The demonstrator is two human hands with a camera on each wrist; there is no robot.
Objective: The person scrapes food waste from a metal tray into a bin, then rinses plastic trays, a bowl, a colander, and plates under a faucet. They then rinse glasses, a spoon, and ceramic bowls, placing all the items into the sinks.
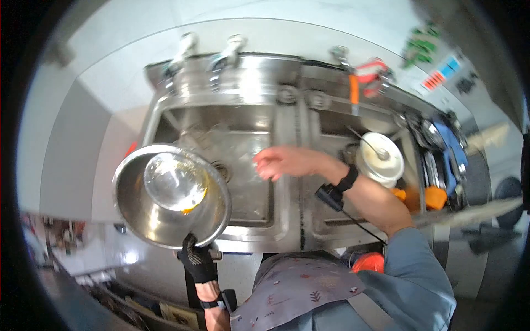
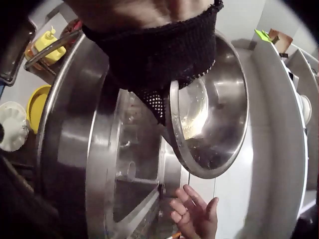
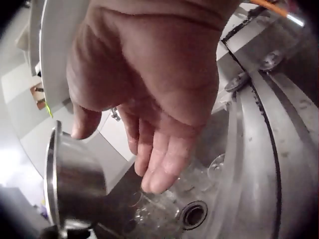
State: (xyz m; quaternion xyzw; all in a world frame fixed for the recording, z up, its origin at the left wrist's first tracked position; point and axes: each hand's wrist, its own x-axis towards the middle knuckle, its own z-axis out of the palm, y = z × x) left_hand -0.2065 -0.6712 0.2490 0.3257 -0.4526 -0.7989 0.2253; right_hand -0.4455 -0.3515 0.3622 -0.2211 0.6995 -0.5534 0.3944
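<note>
I am looking down at a steel double sink [image 1: 288, 212]. On the floor of its left basin [image 1: 249, 190] I see some clear containers [image 1: 207, 140], blurred together, near the drain [image 3: 193, 215]. In its right basin [image 1: 331, 132] I make out a white tub [image 1: 381, 170] with an orange item [image 1: 398, 193] just beside it. Taps [image 1: 226, 54] stand along the sink's back ledge [image 1: 260, 69].

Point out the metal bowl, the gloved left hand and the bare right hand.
Metal bowl [image 1: 152, 222]: head view, on its bare inner wall.
Gloved left hand [image 1: 198, 263]: head view, on the black glove.
Bare right hand [image 3: 149, 94]: right wrist view, on the palm.
</note>
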